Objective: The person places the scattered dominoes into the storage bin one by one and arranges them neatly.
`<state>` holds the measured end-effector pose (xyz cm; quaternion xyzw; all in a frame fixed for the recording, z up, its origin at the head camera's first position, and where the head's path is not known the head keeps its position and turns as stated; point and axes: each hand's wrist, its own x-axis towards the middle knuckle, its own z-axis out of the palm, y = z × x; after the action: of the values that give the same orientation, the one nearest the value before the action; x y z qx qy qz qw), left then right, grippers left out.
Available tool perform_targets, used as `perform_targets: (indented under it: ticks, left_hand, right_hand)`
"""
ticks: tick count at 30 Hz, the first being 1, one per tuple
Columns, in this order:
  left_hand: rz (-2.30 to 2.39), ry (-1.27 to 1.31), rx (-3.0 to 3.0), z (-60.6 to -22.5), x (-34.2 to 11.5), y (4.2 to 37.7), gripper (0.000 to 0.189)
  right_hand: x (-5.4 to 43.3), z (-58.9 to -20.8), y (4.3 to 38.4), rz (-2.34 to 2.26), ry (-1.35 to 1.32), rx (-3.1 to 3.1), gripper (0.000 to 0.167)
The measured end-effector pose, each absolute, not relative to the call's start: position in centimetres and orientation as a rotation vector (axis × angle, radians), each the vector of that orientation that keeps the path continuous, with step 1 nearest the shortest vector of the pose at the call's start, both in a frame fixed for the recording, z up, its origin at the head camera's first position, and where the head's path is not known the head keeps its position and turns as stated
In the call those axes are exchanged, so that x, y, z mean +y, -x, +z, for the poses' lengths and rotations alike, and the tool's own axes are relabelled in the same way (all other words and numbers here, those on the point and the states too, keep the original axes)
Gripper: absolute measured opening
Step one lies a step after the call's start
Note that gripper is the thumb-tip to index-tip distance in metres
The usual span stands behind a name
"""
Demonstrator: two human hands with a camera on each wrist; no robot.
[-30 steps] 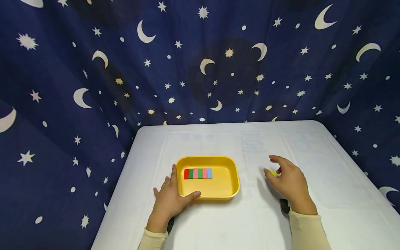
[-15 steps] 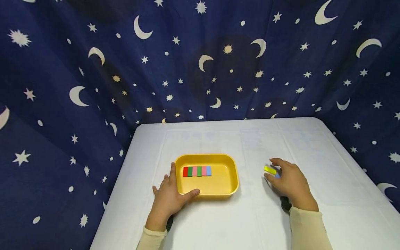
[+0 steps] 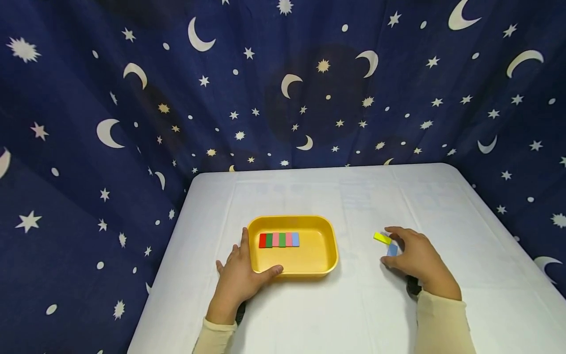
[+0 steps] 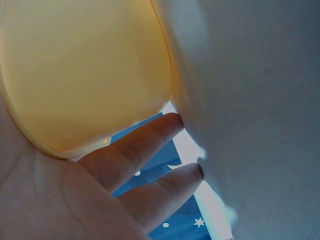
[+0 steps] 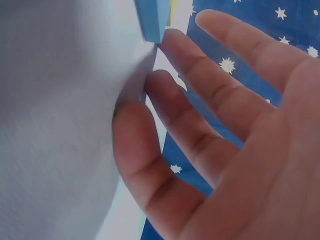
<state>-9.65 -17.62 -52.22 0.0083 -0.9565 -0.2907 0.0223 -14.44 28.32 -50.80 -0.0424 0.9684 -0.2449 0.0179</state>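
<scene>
A yellow tray [image 3: 316, 258] lies on the table, and my left hand [image 3: 239, 285] rests at its near left corner. The fingers run straight along the left side, while the thumb lies along the front rim; from below, in the left wrist view, the tray [image 4: 85, 70] leans against the palm. My right hand [image 3: 415, 258] is on the table at the right, thumb and fingers spread loosely around a light blue block [image 3: 392, 250]. A yellow block [image 3: 382, 238] lies touching or close to its far end. In the right wrist view the fingertips are right at the blue block [image 5: 152, 20].
Inside the tray, a row of flat coloured blocks [image 3: 282, 240] in red, green, pink and blue lies side by side. The white-covered table [image 3: 327, 314] is backed by a dark blue curtain [image 3: 247, 98] with moons and stars.
My right hand has shifted slightly right and back from the yellow block, which now shows fully, with the blue block between thumb and fingers exposed. The left hand keeps its place on the tray.
</scene>
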Motion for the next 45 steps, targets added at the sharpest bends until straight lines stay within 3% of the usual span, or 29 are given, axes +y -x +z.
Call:
perform_targets:
  ticks: [23,45]
  left_hand:
    - [-0.899,-0.049,-2.987,-52.15,-17.63,9.79,0.144]
    - [-0.891,-0.051,-2.995,-52.04,-17.61,9.65,0.146]
  right_hand:
    - [28.34,-50.71,14.63,-0.745,0.161,3.012,0.078]
    - [28.25,-50.78,14.59,-0.716,0.148,3.010,0.074]
